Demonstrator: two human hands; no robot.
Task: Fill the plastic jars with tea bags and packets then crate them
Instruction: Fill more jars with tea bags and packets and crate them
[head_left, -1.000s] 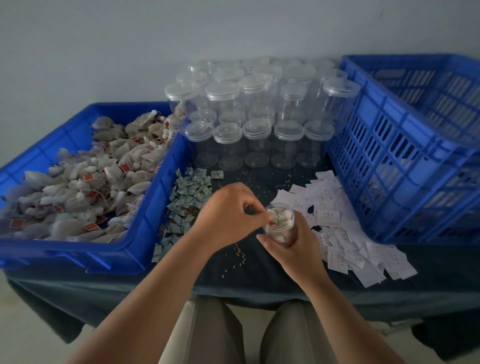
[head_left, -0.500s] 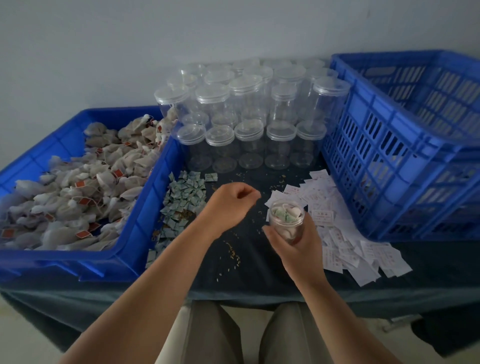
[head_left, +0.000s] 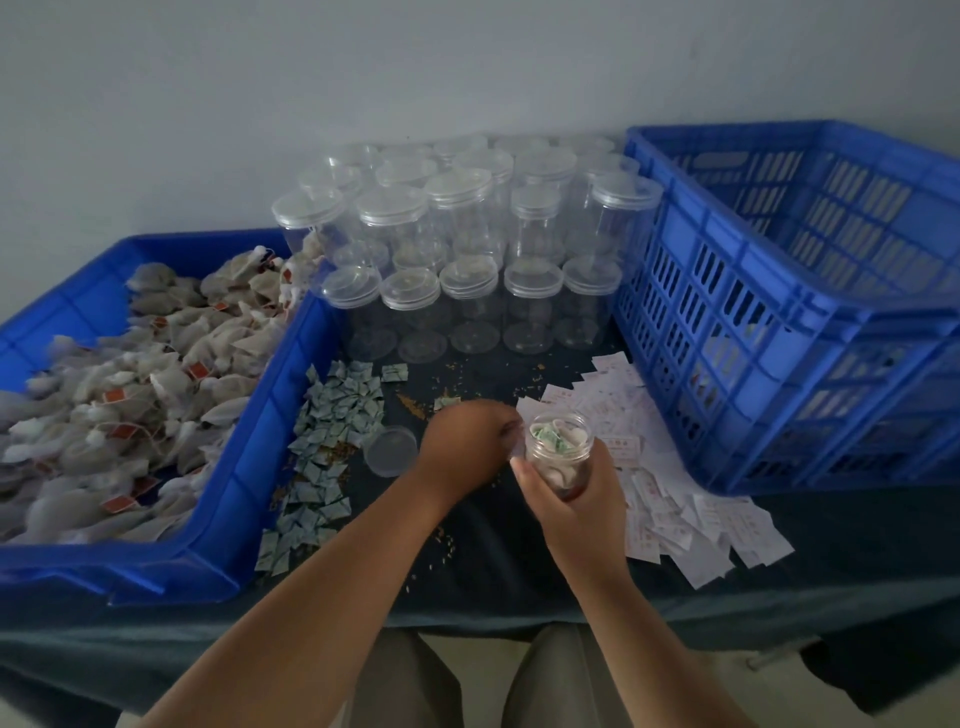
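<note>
Clear round plastic jar, open-topped, packed.
I see right hand wrapped round it; left hand curled beside the rim, grip unclear.

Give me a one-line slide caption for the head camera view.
Right hand grips a filled, lidless jar; left hand sits beside its rim, the loose lid on the table.

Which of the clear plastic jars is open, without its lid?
The jar held in the right hand: its mouth is uncovered and packets show inside. The empty jars standing behind it all wear lids.
</note>
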